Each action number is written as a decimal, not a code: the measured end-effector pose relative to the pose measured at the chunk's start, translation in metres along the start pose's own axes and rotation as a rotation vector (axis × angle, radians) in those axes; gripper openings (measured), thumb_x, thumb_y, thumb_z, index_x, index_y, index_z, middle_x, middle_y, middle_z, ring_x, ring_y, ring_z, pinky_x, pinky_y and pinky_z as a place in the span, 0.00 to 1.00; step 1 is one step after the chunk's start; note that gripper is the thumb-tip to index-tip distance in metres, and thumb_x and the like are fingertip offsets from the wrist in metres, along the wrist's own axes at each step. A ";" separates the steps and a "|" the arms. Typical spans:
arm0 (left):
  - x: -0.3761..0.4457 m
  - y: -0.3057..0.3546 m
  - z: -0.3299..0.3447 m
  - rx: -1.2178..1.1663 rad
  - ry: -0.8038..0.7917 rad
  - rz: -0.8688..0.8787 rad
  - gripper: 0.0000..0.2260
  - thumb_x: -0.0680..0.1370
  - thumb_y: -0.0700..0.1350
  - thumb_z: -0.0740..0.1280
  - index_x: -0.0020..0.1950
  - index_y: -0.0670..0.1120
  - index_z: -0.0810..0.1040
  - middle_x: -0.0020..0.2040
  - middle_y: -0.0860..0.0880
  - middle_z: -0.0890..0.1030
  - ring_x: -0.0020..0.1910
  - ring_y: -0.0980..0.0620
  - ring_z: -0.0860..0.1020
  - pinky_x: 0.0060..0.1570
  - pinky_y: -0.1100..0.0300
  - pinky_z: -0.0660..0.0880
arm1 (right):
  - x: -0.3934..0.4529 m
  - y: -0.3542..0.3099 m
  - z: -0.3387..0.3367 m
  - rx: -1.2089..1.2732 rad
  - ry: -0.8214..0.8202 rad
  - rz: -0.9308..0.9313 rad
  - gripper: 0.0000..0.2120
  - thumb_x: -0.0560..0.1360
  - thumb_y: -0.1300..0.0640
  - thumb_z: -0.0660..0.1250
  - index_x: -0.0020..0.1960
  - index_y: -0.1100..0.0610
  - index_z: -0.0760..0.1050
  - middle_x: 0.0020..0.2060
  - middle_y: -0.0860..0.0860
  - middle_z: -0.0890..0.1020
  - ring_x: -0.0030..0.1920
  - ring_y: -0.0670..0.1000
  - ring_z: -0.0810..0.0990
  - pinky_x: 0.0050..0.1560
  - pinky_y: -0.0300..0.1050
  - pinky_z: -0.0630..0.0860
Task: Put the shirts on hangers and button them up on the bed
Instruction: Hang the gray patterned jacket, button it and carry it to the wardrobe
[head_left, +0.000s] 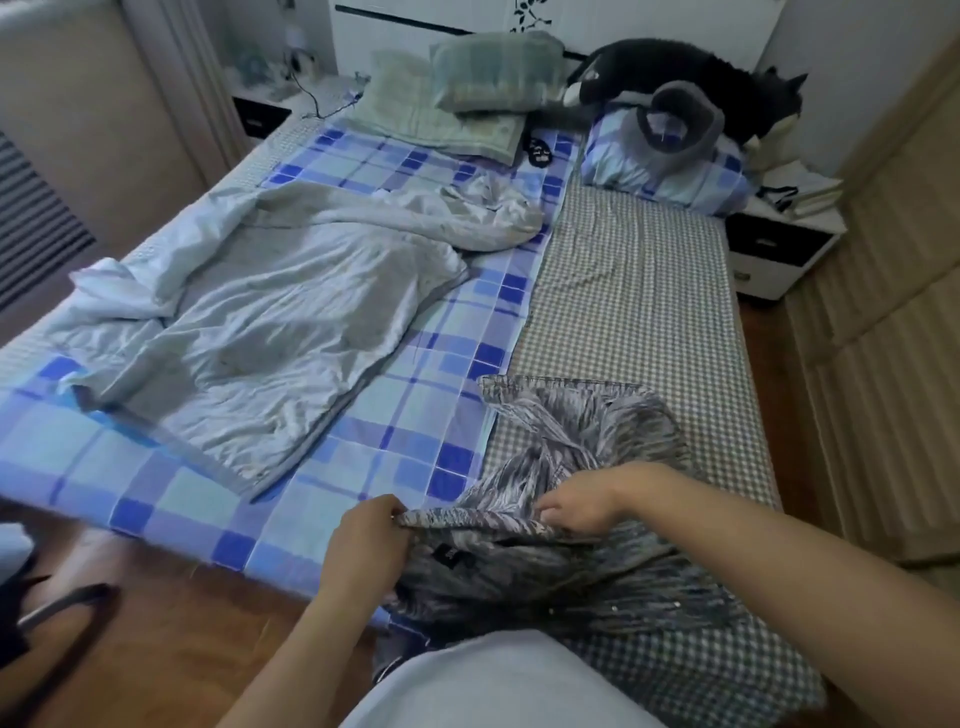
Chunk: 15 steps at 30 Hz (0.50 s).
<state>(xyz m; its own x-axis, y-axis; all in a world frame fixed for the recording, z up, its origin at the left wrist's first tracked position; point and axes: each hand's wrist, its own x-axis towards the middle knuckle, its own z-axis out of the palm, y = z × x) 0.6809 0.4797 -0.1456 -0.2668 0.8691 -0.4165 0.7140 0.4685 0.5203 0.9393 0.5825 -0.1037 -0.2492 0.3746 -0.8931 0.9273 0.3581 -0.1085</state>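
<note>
A person stands at the foot edge of a bed (363, 426), both hands working a grey streaked shirt (561, 551) that lies bunched at the near right corner, partly on the blue plaid sheet (415, 395) and partly on the small-check sheet (634, 312) that covers the bed's right side. The left hand (366, 545) grips a fold of the shirt's edge, fingers curled round the fabric and lifting it slightly off the mattress. The right hand (579, 506) pinches the same raised edge a little further right, fingertips tucked into the cloth. The far part of the shirt spreads away from the hands toward the middle of the bed, its hem lying flat on the check sheet. A rumpled pale grey blanket (260, 317) sprawls across the left half of the bed, well apart from the shirt. At the head edge lie two green pillows (467, 93), and at the far right corner a blue pillow (670, 166) with a grey cloth item on it. A dark cat (727, 83) sits behind that pillow, against the white headboard (467, 21). A white nightstand (779, 249) stands just beside the bed's right edge.
</note>
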 end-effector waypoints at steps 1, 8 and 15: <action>-0.001 -0.003 0.005 -0.001 0.046 -0.022 0.04 0.75 0.41 0.66 0.43 0.49 0.78 0.40 0.48 0.81 0.43 0.43 0.79 0.40 0.53 0.74 | 0.003 0.000 0.005 0.037 0.003 0.037 0.23 0.87 0.55 0.49 0.82 0.52 0.57 0.81 0.53 0.60 0.79 0.56 0.61 0.76 0.52 0.61; -0.009 0.006 0.013 -0.330 0.312 0.013 0.09 0.74 0.36 0.66 0.42 0.51 0.76 0.36 0.52 0.79 0.38 0.50 0.76 0.35 0.54 0.69 | 0.006 -0.003 0.039 -0.030 0.062 0.090 0.29 0.84 0.62 0.53 0.83 0.54 0.48 0.80 0.57 0.59 0.78 0.61 0.61 0.76 0.54 0.63; 0.012 -0.005 -0.002 -0.331 0.214 0.046 0.07 0.74 0.36 0.68 0.39 0.47 0.76 0.34 0.47 0.78 0.36 0.46 0.75 0.34 0.55 0.68 | -0.021 0.009 0.044 0.472 0.318 -0.011 0.25 0.83 0.44 0.63 0.75 0.56 0.67 0.64 0.47 0.73 0.67 0.54 0.73 0.61 0.46 0.70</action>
<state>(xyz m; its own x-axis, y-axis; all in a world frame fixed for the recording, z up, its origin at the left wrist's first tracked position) 0.6728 0.4882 -0.1518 -0.3931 0.8875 -0.2403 0.4906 0.4235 0.7615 0.9650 0.5398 -0.1052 -0.2637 0.6379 -0.7236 0.9303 -0.0300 -0.3655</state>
